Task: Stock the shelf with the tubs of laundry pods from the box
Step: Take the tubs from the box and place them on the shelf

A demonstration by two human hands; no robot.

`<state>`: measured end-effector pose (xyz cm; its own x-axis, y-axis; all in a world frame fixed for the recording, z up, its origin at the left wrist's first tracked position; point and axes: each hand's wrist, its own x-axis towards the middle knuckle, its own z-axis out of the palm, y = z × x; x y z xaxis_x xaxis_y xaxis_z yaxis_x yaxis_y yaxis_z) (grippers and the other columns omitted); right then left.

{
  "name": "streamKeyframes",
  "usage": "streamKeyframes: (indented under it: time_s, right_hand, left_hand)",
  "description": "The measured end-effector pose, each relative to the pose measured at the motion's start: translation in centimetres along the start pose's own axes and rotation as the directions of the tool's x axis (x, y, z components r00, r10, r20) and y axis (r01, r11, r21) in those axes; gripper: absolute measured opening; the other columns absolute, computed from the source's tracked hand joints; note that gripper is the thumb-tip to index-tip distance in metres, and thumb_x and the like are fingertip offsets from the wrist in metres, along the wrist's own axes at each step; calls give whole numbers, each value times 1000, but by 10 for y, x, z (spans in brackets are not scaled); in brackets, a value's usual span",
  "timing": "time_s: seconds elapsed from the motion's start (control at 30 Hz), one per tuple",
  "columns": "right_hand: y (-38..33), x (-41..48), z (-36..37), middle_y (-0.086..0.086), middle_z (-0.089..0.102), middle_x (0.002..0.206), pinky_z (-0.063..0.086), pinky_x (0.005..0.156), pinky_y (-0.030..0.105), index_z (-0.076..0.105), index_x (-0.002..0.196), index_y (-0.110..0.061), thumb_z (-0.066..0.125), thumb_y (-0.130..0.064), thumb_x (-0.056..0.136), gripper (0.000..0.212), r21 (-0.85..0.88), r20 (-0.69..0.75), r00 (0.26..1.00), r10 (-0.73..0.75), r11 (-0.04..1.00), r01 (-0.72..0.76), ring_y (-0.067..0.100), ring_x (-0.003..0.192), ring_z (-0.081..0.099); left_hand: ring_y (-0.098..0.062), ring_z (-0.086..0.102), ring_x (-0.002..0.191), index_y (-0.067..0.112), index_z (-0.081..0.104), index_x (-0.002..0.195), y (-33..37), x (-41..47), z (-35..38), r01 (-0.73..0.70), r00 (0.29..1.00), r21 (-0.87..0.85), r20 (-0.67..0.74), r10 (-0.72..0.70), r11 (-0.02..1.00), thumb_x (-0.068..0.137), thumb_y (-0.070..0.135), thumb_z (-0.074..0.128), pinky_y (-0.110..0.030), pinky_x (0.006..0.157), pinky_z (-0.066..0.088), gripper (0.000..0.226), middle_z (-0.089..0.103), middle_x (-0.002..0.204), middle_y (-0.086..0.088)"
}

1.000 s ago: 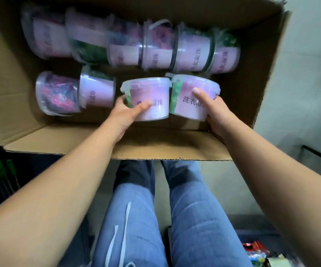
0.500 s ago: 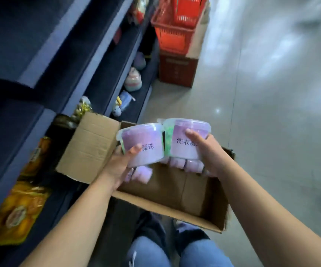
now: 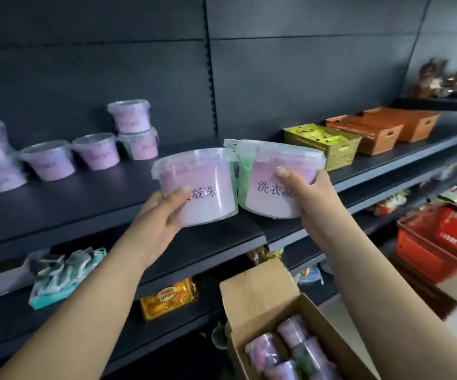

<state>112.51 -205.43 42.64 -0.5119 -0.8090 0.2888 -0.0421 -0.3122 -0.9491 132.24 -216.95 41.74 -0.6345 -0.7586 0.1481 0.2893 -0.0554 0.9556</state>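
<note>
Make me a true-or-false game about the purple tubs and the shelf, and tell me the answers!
1. The left hand grips the left tub; the right hand grips the right tub. True.
2. The cardboard box is empty. False: boxed tubs lie in it.
3. The yellow basket stands left of the shelved tubs. False: it stands to their right, on the same shelf.
4. Two shelved tubs are stacked. True.

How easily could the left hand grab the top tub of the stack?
Probably not yet. The left hand grips its own tub, so its fingers are full. The shelf between it and the top tub looks free, so it could reach once it lets go.
</note>
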Motion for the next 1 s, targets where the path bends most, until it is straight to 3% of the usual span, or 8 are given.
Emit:
streamKeyframes:
  time_s: [0.1, 0.2, 0.27, 0.4, 0.63, 0.73, 0.9, 1.0]
  right_hand:
    - [-12, 21, 64, 2, 72, 99, 56, 77, 29, 60, 109, -17, 86, -50, 41, 80, 58, 161, 985, -57, 997, 48, 16, 94, 69]
    - [-10, 36, 132, 3, 72, 97, 55, 76, 29, 62, 104, -18, 78, -33, 57, 51, 116, 270, 959, -90, 991, 61, 16, 91, 69]
    - [-4, 45, 174, 6, 71, 102, 55, 81, 33, 61, 108, -15, 78, -36, 56, 59, 125, 299, 950, -90, 991, 54, 18, 94, 69]
    - [7, 62, 256, 8, 60, 122, 51, 92, 43, 55, 121, -22, 82, -65, 34, 100, 108, 288, 951, -109, 991, 80, 22, 108, 62]
    - [25, 93, 332, 3, 69, 111, 51, 91, 35, 57, 118, -16, 78, -43, 51, 75, 130, 331, 938, -97, 990, 57, 17, 103, 65]
    - [33, 120, 350, 3, 68, 112, 50, 91, 35, 56, 121, -14, 80, -39, 52, 78, 116, 274, 959, -65, 993, 34, 17, 104, 65]
    - [41, 190, 373, 1, 69, 103, 54, 87, 37, 60, 107, -20, 79, -52, 37, 80, 48, 91, 993, -73, 996, 69, 17, 99, 65]
    - [55, 237, 381, 1, 69, 100, 54, 85, 31, 60, 108, -17, 81, -50, 43, 76, 52, 59, 995, -82, 996, 79, 14, 95, 66]
  left_hand:
    - [-1, 68, 77, 26, 76, 68, 37, -20, -47, -128, 985, -14, -121, 125, 992, 22, 49, 89, -16, 65, 53, 54, 74, 80, 9]
    - [-3, 69, 75, 20, 76, 70, 63, -39, -101, -185, 955, -13, -237, 177, 983, 15, 48, 90, -18, 61, 54, 63, 74, 78, 6]
    - [-5, 69, 76, 14, 70, 83, 75, -48, -133, -198, 931, 14, -309, 193, 980, 13, 48, 90, -19, 60, 55, 80, 74, 80, 5]
    - [-4, 69, 82, 14, 59, 98, 101, -58, -193, -210, 908, 78, -354, 224, 975, 18, 52, 89, -20, 65, 55, 93, 74, 86, 6]
    - [0, 68, 82, 18, 58, 99, 125, -31, -270, -221, 885, 186, -375, 277, 957, 16, 52, 88, -15, 62, 53, 94, 74, 84, 12]
    - [-4, 65, 92, 16, 59, 108, 131, 5, -295, -216, 856, 224, -425, 295, 950, 41, 31, 86, -22, 79, 53, 74, 71, 94, 10]
    - [-15, 63, 93, 23, 58, 92, 151, 82, -334, -182, 775, 340, -528, 348, 923, 69, 29, 75, -27, 73, 50, 29, 66, 91, 9]
    - [-16, 60, 90, 15, 54, 107, 149, 122, -349, -115, 708, 434, -595, 380, 894, 68, 33, 76, -28, 76, 47, 49, 64, 99, 4]
